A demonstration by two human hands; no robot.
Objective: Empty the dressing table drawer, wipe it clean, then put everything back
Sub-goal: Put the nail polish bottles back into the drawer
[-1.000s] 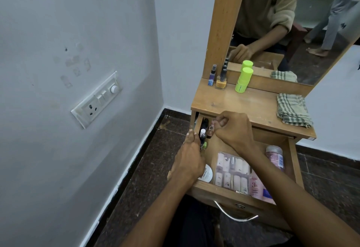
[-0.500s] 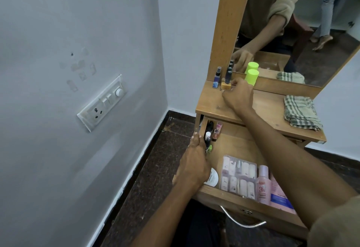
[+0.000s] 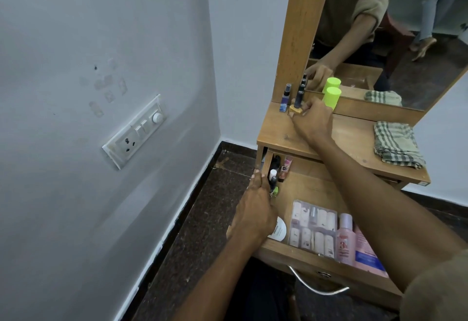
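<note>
The wooden drawer [image 3: 304, 257] stands pulled out under the dressing table top [image 3: 281, 133]. Inside lie a clear pack of small bottles [image 3: 314, 227], a pink bottle [image 3: 345, 239], a pink and blue packet [image 3: 364, 252], a white round jar [image 3: 280, 231], and several small tubes [image 3: 274, 176] in the back left corner. My left hand [image 3: 255, 209] grips the drawer's left wall. My right hand [image 3: 312, 118] is on the table top, its thumb and fingertips pinching a dark bottle with a yellow base [image 3: 296, 108]. Anything else in that palm is hidden.
A small blue spray bottle [image 3: 285, 98] and a lime green cylinder [image 3: 332, 96] stand at the mirror's foot. A folded checked cloth [image 3: 396, 144] lies on the table's right side. A switch panel [image 3: 136, 131] juts from the left wall. The drawer's metal handle [image 3: 316, 289] points at me.
My right hand lifted out of the drawer's back left corner and went up onto the table top beside the yellow-based bottle. My left hand stayed on the drawer's side.
</note>
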